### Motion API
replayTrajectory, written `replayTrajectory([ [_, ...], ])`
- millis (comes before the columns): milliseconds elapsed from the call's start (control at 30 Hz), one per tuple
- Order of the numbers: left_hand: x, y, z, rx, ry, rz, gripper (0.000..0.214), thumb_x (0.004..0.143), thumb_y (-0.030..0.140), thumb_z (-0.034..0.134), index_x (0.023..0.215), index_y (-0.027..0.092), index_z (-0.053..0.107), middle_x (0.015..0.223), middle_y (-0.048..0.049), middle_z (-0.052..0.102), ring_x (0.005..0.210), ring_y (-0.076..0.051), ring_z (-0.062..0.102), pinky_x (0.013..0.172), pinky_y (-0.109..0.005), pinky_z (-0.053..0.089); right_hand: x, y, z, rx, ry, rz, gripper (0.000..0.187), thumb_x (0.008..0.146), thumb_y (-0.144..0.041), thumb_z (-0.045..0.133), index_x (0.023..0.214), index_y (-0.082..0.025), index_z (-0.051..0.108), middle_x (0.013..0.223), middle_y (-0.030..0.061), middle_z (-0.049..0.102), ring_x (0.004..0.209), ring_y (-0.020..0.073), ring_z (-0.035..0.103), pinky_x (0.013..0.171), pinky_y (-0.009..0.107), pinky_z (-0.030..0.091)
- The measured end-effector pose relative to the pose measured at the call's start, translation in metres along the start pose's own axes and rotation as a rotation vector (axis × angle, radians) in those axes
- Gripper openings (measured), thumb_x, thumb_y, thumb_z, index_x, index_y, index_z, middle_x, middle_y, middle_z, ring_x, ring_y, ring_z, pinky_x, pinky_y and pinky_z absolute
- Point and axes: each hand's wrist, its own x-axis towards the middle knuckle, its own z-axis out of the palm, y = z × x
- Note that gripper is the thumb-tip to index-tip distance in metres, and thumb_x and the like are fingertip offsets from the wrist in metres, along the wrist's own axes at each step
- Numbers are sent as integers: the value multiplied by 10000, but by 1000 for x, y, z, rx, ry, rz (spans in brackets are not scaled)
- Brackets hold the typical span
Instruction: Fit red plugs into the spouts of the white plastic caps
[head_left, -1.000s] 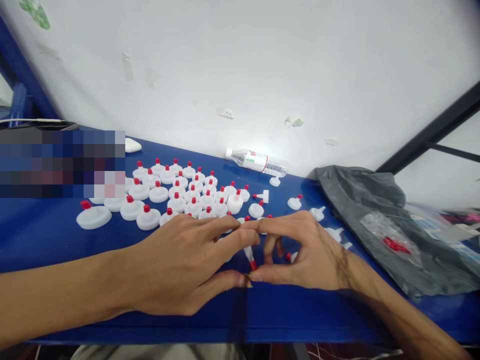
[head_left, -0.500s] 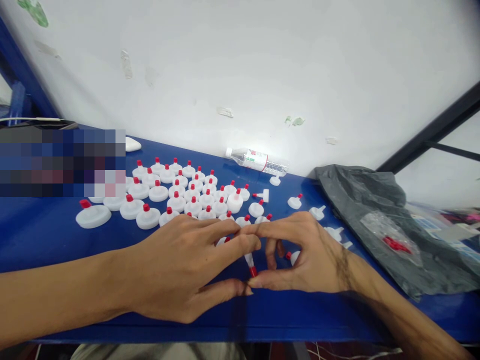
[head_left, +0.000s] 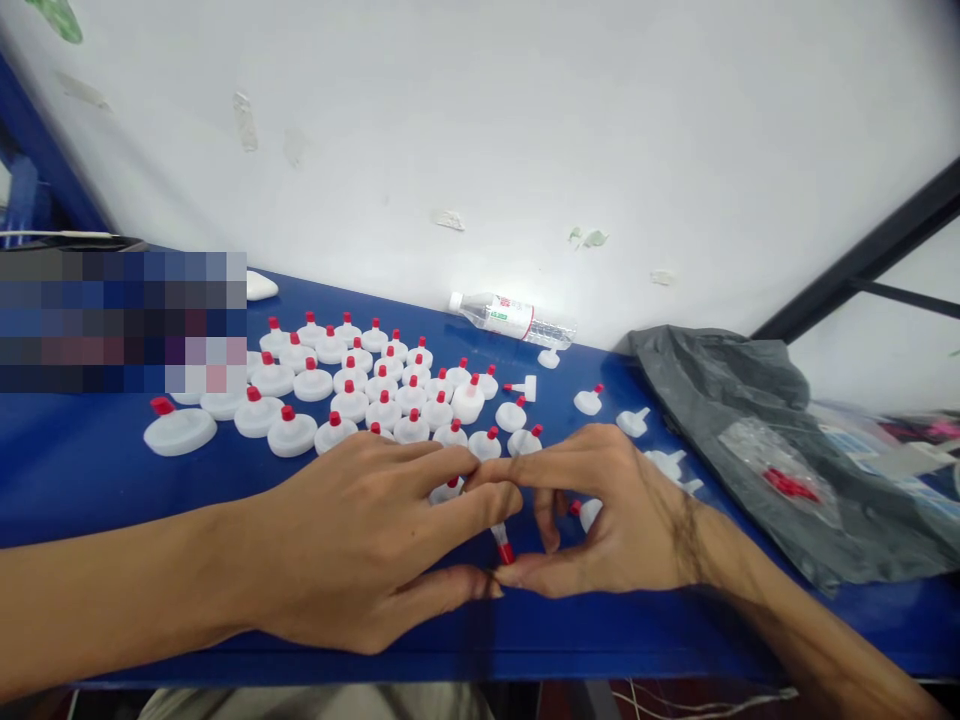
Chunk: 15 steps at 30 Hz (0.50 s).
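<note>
Between my two hands is a white nozzle cap [head_left: 500,538] with a red tip, its spout pointing down toward me. My left hand [head_left: 360,545] is closed around it from the left, fingers over its wide end and thumb close to the tip. From the right, my right hand [head_left: 611,510] pinches the same cap, with its thumb against the red tip and its index finger at the wide end. The fingers hide most of the cap's round base. Just beyond my hands stand several white nozzle caps [head_left: 292,432] with red tips, grouped on the blue table [head_left: 585,640].
A clear plastic bottle [head_left: 512,318] lies by the wall. Bare white nozzle caps [head_left: 632,422] lie at the right. A grey plastic bag [head_left: 697,400] carries a clear bag of red tips [head_left: 791,484]. Far left is pixelated.
The view has shifted slightly. Both hands keep nearly the same position on the nozzle cap, with only a small finger movement.
</note>
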Motion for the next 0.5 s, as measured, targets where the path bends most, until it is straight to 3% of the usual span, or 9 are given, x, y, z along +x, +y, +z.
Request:
replayTrajectory([
  [500, 1, 1, 2, -2, 6, -17, 270, 1073, 374, 459, 1298, 226, 447, 1147, -35, 707, 835, -199, 733, 627, -331, 543, -2, -1, 1, 28, 0, 74, 345, 738, -316, 849, 1072, -304, 766, 565, -109, 629, 473, 80, 617, 494, 150, 470],
])
